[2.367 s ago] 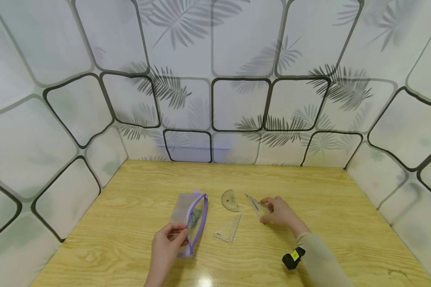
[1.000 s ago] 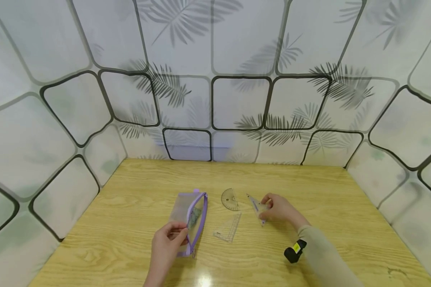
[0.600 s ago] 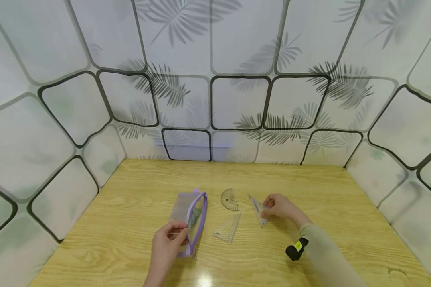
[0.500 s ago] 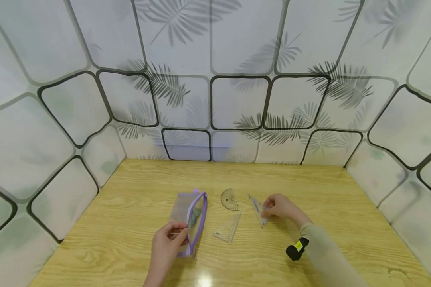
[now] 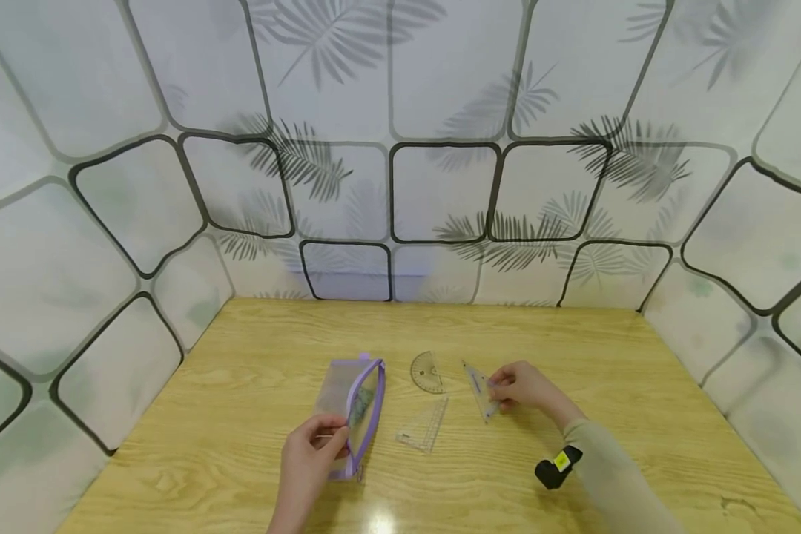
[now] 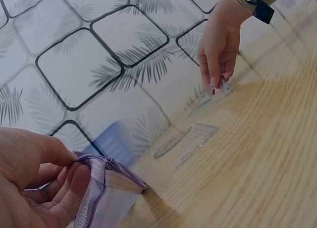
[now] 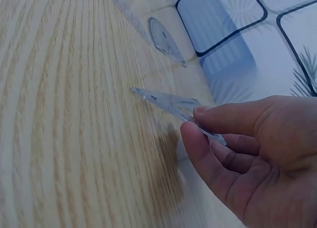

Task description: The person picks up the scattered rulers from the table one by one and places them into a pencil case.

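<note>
My left hand [image 5: 310, 452] pinches the purple zipped edge of a see-through pencil case [image 5: 334, 382], whose mouth gapes toward the right. Something greyish-green [image 5: 362, 404] shows inside it. Between thumb and forefinger, my right hand [image 7: 257, 148] pinches a clear set square [image 7: 168, 103]; in the right wrist view it tilts off the wood with a shadow below. Left of that hand in the head view, a clear protractor [image 5: 427, 372] lies flat on the table. Nearer to me, between the case and the right hand, lies another clear set square [image 5: 425, 426].
The light wooden table [image 5: 274, 334] is enclosed by a pale curtain [image 5: 447, 193] with leaf and rounded-square prints at the back and sides. A black device with a yellow label [image 5: 558, 467] is worn on the right wrist.
My right hand has shifted slightly right, and the set square has moved slightly right with it. The fingers now pinch its right-hand edge. My left hand and the pencil case stay in place.
</note>
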`<state>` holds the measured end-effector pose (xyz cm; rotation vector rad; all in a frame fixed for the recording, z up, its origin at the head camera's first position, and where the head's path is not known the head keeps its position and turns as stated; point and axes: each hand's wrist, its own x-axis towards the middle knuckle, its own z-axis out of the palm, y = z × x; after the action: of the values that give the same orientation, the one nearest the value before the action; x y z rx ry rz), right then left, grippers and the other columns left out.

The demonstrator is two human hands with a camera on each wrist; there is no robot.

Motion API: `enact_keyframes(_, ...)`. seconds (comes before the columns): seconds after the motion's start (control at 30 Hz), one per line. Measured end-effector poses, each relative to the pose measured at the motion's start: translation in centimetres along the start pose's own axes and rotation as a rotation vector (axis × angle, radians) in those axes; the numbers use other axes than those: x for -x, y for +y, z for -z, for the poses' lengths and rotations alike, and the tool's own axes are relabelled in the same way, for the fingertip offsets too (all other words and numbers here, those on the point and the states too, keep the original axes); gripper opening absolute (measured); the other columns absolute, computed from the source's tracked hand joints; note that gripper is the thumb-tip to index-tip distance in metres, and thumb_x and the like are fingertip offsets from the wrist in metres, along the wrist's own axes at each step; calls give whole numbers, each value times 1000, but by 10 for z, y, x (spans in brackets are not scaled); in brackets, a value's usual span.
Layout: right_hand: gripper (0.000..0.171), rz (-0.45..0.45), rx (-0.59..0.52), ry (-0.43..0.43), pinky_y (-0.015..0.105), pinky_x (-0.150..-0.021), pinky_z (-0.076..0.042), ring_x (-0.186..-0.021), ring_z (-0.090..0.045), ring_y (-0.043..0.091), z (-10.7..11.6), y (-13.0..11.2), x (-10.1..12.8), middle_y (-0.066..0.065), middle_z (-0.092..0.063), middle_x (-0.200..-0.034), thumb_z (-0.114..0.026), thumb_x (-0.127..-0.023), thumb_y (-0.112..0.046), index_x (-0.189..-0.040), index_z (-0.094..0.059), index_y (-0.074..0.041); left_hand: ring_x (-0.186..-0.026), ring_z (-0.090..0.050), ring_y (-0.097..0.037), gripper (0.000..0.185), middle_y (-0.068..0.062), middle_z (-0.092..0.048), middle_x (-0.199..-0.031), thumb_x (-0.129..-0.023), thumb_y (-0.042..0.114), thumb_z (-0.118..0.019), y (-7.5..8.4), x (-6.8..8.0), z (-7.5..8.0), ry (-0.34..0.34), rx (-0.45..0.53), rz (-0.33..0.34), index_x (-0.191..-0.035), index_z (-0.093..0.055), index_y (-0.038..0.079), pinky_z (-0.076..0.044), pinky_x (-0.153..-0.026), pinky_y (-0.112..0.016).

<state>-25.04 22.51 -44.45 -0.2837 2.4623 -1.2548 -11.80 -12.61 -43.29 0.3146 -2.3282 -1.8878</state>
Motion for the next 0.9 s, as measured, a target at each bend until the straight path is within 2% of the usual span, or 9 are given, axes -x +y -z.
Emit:
enact_keyframes(0.27,28,10,-28,-3,27,-63,-62,-69,-66,11,-1,-2,1,11,-66,-84,-59,-92,0,-116,-61,15,-73,-69,-13,17,-16,-71,-91,-88,0,-68,1,0,-1,3,-3,-1,-103,-68,-10,-62,-63,-19)
enact_keyframes(0.47,26,-3,-33,18,29,-63,-62,-68,-66,12,-2,-5,3,11,-66,-84,-60,-92,0,-113,-62,14,-73,-69,-13,18,-16,-71,-90,-88,0,-67,1,-1,0,3,-2,-3,-103,-68,-10,-62,-64,-20)
enact_keyframes(0.9,24,-29,-160,20,27,-65,-64,-69,-68,11,-6,-13,7,12,-69,-85,-62,-91,1,-110,-61,16,-73,-69,-14,19,-19,-71,-93,-88,0,-67,1,-1,-1,11,14,1,-103,-67,-10,-63,-64,-20)
